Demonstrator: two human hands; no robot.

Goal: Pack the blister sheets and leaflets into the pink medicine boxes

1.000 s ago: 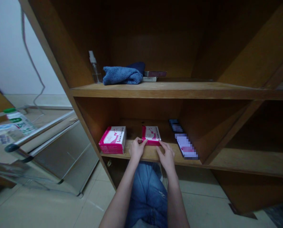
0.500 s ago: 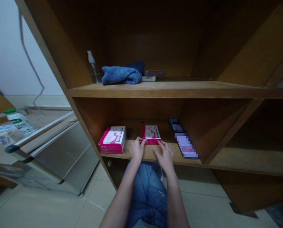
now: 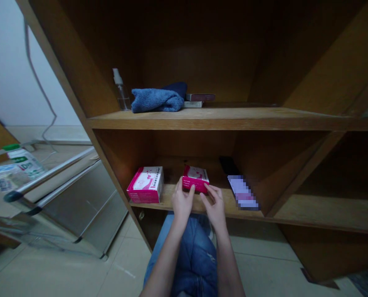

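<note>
A small pink-and-white carton (image 3: 196, 180) is on the lower shelf, its front edge tipped up so that more of the front face shows. My left hand (image 3: 183, 203) grips its left front corner, the thumb against the front face. At the right front corner, my right hand (image 3: 215, 202) pinches the carton with bent fingers; the far fingertips are partly hidden. A larger pink-and-white carton (image 3: 145, 185) sits to the left, apart from both hands. Right of my hands lies a flat phone-like thing with a pixelated bright face (image 3: 243, 192), a dark flat object (image 3: 228, 166) behind it.
The upper shelf (image 3: 233, 122) holds a spray bottle (image 3: 122, 93), a folded blue towel (image 3: 157, 100) and thin boxes (image 3: 199, 99). On the left stands a metal-framed trolley (image 3: 87, 202) with a green-capped bottle (image 3: 26, 163). An upright divider (image 3: 307, 173) bounds the compartment on the right.
The small carton's front has tipped up and its front face shows more. My left hand has shifted slightly right and its thumb now presses the front. The view has moved slightly.
</note>
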